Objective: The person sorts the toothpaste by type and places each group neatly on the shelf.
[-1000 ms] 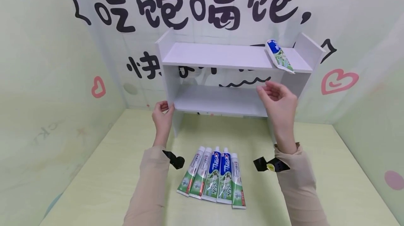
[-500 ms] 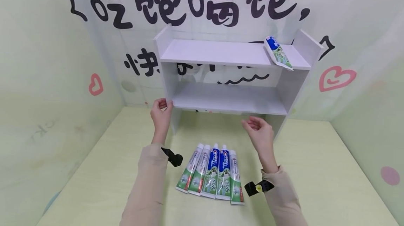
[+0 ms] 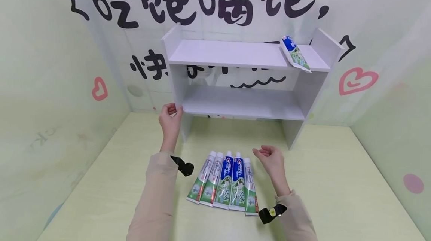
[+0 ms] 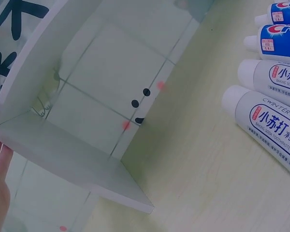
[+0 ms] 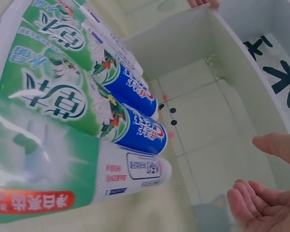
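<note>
My left hand grips the front edge of the white shelf's left side panel, at the height of the middle board; its fingers show on the panel in the left wrist view. My right hand hangs over the table just right of the toothpaste tubes, thumb and fingers apart with nothing between them. Several tubes lie fanned side by side, caps toward the shelf: white-and-green baking soda toothpaste at both sides, blue-and-green Crest toothpaste in the middle. Another blue-and-green toothpaste tube lies on the top board.
The two-board shelf stands against the back wall on a pale yellow-green table. The upper tube's flat end juts over the top board's front edge. Printed walls enclose the table at the back and both sides.
My right hand has come down from in front of the shelf's right side to beside the tubes on the table. My left hand stays on the shelf's panel. The view has tilted slightly.
</note>
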The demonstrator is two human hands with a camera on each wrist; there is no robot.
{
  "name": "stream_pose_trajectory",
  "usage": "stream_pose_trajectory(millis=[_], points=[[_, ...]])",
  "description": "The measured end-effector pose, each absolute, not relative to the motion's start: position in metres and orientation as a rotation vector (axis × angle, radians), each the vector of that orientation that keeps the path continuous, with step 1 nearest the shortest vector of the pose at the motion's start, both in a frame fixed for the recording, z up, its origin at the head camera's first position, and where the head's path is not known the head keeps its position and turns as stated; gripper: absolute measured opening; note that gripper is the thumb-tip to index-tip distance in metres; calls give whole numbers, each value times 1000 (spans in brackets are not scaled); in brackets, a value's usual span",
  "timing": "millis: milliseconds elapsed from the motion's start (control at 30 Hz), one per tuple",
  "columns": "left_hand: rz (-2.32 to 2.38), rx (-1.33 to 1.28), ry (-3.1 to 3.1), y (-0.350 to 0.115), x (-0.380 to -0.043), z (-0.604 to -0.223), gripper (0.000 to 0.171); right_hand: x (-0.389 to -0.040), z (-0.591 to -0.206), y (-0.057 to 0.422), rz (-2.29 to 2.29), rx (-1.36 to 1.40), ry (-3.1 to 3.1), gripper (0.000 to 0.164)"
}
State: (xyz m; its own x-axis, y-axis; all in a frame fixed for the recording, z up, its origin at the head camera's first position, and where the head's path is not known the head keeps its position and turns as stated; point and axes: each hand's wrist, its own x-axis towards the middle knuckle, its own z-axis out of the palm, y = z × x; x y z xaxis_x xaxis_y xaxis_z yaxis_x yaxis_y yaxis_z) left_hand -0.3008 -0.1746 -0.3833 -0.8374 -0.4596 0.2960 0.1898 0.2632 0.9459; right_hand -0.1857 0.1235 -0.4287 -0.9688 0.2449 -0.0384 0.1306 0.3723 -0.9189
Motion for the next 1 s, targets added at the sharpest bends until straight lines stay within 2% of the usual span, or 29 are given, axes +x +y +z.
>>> stream_pose_trajectory(millis=[467, 1000], points=[[-1625, 262, -2019, -175, -301, -383, 31, -176, -456, 119, 1704, -403, -2720, 54], [-1639, 263, -2021, -176, -301, -383, 31, -163, -465, 113, 1589, -377, -2930, 59]])
